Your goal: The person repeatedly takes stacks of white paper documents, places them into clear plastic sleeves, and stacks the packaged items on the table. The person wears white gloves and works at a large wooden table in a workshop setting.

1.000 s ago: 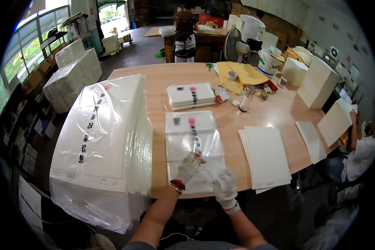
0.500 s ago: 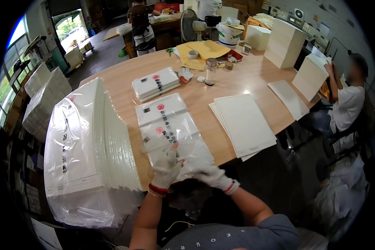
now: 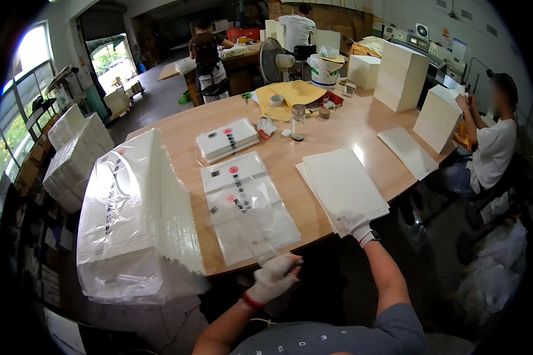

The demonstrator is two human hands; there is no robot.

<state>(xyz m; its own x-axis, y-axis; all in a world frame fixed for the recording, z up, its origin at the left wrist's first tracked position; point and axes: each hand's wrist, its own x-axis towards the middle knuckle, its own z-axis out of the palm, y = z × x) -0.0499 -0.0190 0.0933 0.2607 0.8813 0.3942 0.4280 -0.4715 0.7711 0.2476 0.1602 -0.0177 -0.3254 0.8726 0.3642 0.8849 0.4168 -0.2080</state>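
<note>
My left hand point(image 3: 273, 278), in a white knit glove with bare fingertips, is closed at the near end of a clear plastic bag point(image 3: 256, 228). The film looks stretched up toward its fingers. This bag lies on top of other flat printed bags with red seals and black characters. To the right, my gloved right hand point(image 3: 356, 226) reaches onto the near edge of a stack of white sheets point(image 3: 343, 183). Its fingers lie stretched over the paper, slightly blurred. Whether a thumb is under the sheets cannot be made out.
A tall pile of bagged sheets point(image 3: 127, 207) stands at the left. Filled packs point(image 3: 228, 140), a glass bottle point(image 3: 298, 123) and yellow paper point(image 3: 290, 94) lie farther back. White blocks point(image 3: 401, 77) and a seated person point(image 3: 494, 142) are at the right; others work behind.
My right hand has moved right, from the bag's near edge to the white sheets. My left hand has slid off the bag's face, down and right to its near end. The view has shifted slightly.
</note>
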